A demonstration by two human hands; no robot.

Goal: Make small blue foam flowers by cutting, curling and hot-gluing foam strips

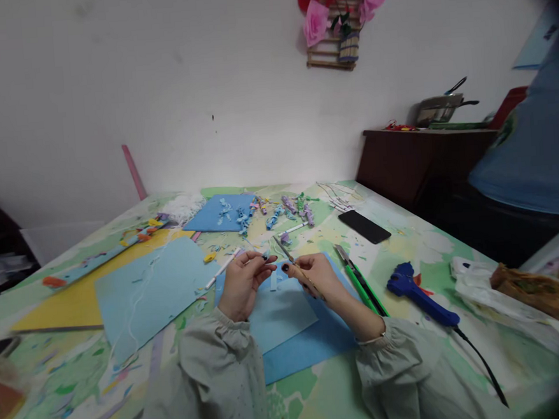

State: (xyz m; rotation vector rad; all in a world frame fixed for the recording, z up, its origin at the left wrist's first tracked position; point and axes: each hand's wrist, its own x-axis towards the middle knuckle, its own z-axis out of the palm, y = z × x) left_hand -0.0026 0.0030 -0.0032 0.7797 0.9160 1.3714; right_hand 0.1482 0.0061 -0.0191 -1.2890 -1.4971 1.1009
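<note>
Left hand [245, 279] pinching a blue scrap [265, 255], possibly paper; right hand [316, 274] gripping a slim metal tool [290, 255]. Shaped curls [275, 217] are sitting at twelve o'clock; a blue sheet [287, 319] is lying uncurled at six.

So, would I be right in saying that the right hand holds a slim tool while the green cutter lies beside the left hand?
Not quite: the head view shows the green cutter beside the right hand, not the left hand. The right hand does hold a slim tool.

small pale-blue scrap [266, 254], pinched, raised; slim metallic tool [285, 250], slanted, tip near the scrap
</note>
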